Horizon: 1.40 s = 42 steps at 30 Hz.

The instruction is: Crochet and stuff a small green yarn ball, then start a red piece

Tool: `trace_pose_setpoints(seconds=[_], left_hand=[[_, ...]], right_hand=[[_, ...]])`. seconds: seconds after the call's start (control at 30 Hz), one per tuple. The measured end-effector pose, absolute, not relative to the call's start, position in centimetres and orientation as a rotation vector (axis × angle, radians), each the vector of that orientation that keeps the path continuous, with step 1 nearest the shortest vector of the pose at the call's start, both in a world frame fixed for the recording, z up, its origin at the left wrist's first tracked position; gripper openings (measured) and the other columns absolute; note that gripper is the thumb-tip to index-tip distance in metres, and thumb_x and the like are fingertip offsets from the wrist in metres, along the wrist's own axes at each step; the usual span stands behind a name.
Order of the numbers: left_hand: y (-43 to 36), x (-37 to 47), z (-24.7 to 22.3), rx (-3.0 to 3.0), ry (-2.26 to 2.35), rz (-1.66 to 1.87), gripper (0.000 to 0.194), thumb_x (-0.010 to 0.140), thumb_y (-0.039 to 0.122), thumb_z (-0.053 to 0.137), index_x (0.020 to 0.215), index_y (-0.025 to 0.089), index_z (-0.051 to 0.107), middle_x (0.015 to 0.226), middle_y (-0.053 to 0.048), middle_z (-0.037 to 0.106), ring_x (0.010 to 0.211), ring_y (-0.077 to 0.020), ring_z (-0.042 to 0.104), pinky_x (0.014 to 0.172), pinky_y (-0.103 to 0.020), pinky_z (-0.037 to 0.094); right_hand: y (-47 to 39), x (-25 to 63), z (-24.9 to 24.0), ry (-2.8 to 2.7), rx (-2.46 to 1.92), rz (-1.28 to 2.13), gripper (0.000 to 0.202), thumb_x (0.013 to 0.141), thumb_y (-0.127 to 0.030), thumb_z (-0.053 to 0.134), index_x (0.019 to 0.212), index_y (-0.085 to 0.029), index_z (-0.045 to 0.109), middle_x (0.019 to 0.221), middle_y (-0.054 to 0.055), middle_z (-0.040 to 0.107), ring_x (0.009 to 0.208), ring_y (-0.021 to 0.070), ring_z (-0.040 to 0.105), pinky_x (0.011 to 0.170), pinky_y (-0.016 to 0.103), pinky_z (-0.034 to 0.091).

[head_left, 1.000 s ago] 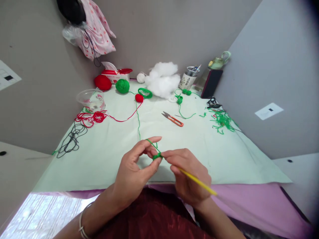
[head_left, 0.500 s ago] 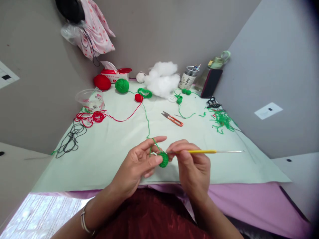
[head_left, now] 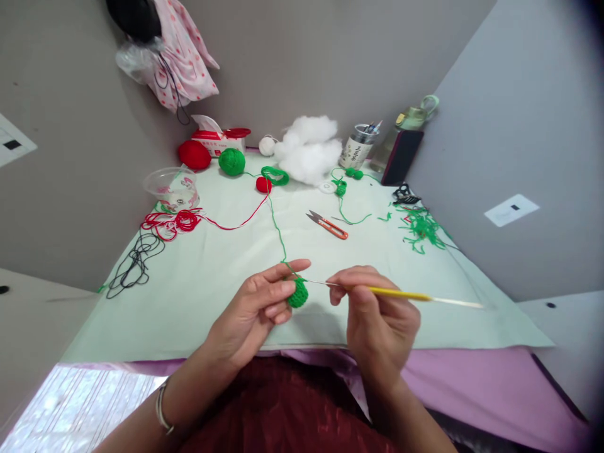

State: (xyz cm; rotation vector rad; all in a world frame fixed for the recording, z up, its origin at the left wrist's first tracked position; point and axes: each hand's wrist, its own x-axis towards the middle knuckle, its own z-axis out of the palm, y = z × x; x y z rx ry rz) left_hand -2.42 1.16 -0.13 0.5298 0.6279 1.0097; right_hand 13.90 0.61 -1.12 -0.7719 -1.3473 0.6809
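Observation:
Between the thumb and fingers of my left hand (head_left: pixel 257 302) is a small round green crochet piece (head_left: pixel 298 294). Green yarn (head_left: pixel 278 229) passes over my raised left index finger and trails back across the table. My right hand (head_left: pixel 380 311) grips a crochet hook (head_left: pixel 396 293) by its yellow handle, pen-like. The hook's thin metal tip reaches left to the top edge of the piece; whether it sits in a loop is too small to tell. Its other metal end points right, slightly blurred.
Orange-handled thread snips (head_left: pixel 328 225) lie beyond my hands. Farther back are white stuffing (head_left: pixel 309 151), a green yarn ball (head_left: pixel 231 162), a red yarn ball (head_left: pixel 195 155) and a pen holder (head_left: pixel 357 148). Green scraps (head_left: pixel 422 228) lie right; black cord (head_left: pixel 136 261) and a clear tub (head_left: pixel 172 189) left.
My right hand and the hook have moved right, away from my left hand, and the hook now slants down to the right. The green piece has shifted slightly left and up.

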Motion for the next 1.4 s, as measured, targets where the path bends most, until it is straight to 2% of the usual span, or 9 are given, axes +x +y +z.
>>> trace_pose_setpoints(seconds=[0.13,0.2,0.43,0.63,0.73,0.97,1.2,1.3,1.4], left_hand=[[0.9,-2.4,-0.1,0.783,0.746,1.091,0.037,0.082,0.025,0.084,0.118,0.03,0.079,0.081,0.002,0.061,0.07,-0.0058,0.055,0.068,-0.016,0.047],[0.8,-2.4,-0.3,0.908,0.8,1.095,0.04,0.083,0.026,0.084,0.122,0.034,0.077,0.083,0.003,0.063,0.083,-0.0089,0.062,0.08,-0.018,0.048],[0.5,-3.4,-0.1,1.0,0.816,1.021,0.045,0.086,0.028,0.081,0.129,0.036,0.072,0.094,0.002,0.062,0.092,-0.0107,0.062,0.088,-0.022,0.05],[0.6,-3.4,0.3,1.046,0.864,1.054,0.047,0.083,0.021,0.082,0.128,0.032,0.072,0.089,0.003,0.059,0.09,-0.0102,0.062,0.092,-0.022,0.05],[0.7,-3.5,0.3,1.08,0.902,1.053,0.048,0.083,0.021,0.081,0.129,0.029,0.072,0.089,0.002,0.06,0.091,-0.0115,0.063,0.092,-0.024,0.051],[0.5,-3.4,0.7,1.238,0.986,1.092,0.043,0.085,0.02,0.077,0.128,0.026,0.072,0.086,0.002,0.062,0.09,-0.0135,0.064,0.096,-0.028,0.05],[0.4,-3.3,0.9,1.424,1.084,1.154,0.037,0.086,0.017,0.074,0.121,0.026,0.076,0.086,-0.001,0.065,0.091,-0.0171,0.065,0.098,-0.032,0.049],[0.4,-3.2,0.7,1.501,1.118,1.219,0.034,0.086,0.015,0.073,0.118,0.027,0.078,0.089,-0.002,0.068,0.094,-0.0184,0.066,0.102,-0.034,0.048],[0.3,-3.1,0.6,1.583,1.157,1.298,0.032,0.086,0.014,0.073,0.115,0.026,0.078,0.088,-0.002,0.069,0.091,-0.0192,0.068,0.097,-0.035,0.052]], right_hand=[[0.8,13.7,-0.9,-1.345,-0.738,0.905,0.019,0.101,-0.021,0.061,0.099,-0.026,0.079,0.09,0.003,0.074,0.084,0.0163,0.067,0.073,0.031,0.054],[0.9,13.7,-1.2,-1.345,-0.764,0.942,0.017,0.101,-0.022,0.063,0.098,-0.026,0.079,0.091,0.003,0.074,0.087,0.0162,0.067,0.075,0.03,0.054],[1.8,13.6,-1.1,-1.059,-0.684,1.261,0.017,0.098,-0.033,0.066,0.089,-0.022,0.076,0.082,0.002,0.071,0.066,0.0122,0.061,0.061,0.026,0.051],[2.0,13.6,-0.5,-1.058,-0.689,1.298,0.023,0.097,-0.039,0.067,0.084,-0.021,0.07,0.077,0.002,0.069,0.063,0.013,0.06,0.06,0.027,0.052],[1.9,14.0,-0.6,-1.112,-0.668,1.29,0.023,0.1,-0.037,0.063,0.086,-0.021,0.07,0.078,0.002,0.07,0.067,0.0137,0.062,0.064,0.028,0.052],[1.3,14.6,-1.2,-1.321,-0.674,1.075,0.02,0.105,-0.029,0.055,0.098,-0.023,0.073,0.09,0.004,0.073,0.08,0.0162,0.066,0.07,0.031,0.054],[0.8,14.4,-0.7,-1.461,-0.709,0.877,0.021,0.105,-0.022,0.051,0.101,-0.023,0.072,0.091,0.005,0.073,0.084,0.0178,0.068,0.072,0.033,0.056],[0.4,14.6,-0.3,-1.609,-0.718,0.707,0.022,0.104,-0.016,0.051,0.105,-0.023,0.071,0.092,0.006,0.074,0.09,0.0198,0.07,0.077,0.036,0.057],[-0.1,14.7,-0.1,-1.8,-0.716,0.447,0.022,0.102,-0.014,0.052,0.112,-0.024,0.069,0.098,0.008,0.075,0.09,0.0211,0.071,0.073,0.036,0.059]])
